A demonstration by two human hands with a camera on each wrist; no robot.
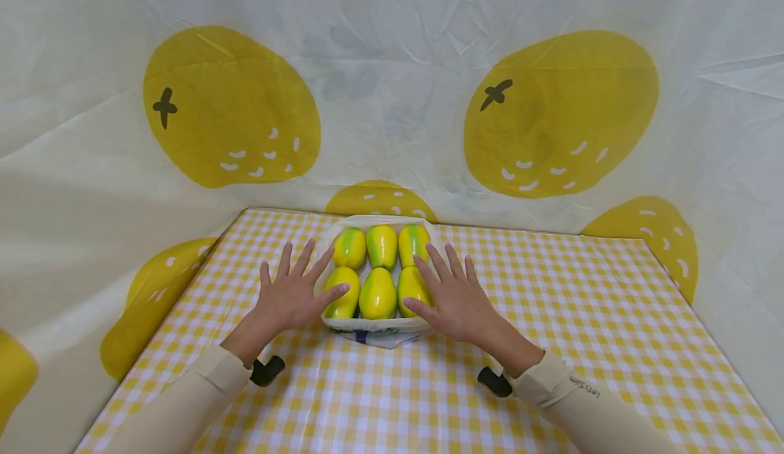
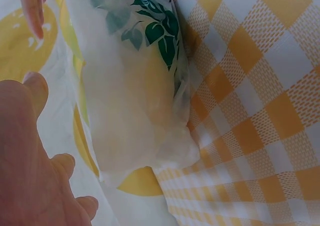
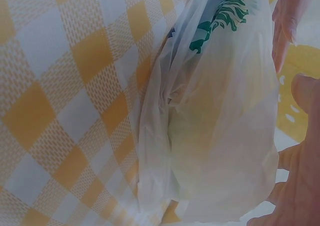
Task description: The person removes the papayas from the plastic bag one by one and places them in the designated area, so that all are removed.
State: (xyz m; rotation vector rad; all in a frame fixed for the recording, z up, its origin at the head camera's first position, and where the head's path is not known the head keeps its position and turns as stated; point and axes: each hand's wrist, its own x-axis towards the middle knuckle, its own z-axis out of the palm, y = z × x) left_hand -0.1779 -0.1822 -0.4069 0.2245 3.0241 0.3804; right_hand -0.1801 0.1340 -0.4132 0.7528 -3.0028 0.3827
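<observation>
Several glossy yellow-green fruits (image 1: 378,294), shaped like mangoes, lie in two rows within a white translucent plastic bag (image 1: 373,324) whose top is spread open. My left hand (image 1: 289,299), fingers straight and spread, hovers by the bag's left side. Opposite it, my right hand (image 1: 461,302) spreads its fingers over the right side, its thumb and index finger partly covering the fruits there. Both palms face down and neither hand holds anything. In the left wrist view the side of the bag (image 2: 125,121) bears a green leaf print, seen as well on the bag (image 3: 225,121) in the right wrist view.
A yellow-and-white checked cloth (image 1: 551,304) covers the table. Behind and at both sides hangs a pale sheet (image 1: 392,100) with large yellow fruit prints. A black wrist camera (image 1: 267,371) sits under the left wrist and another camera (image 1: 494,382) under the right.
</observation>
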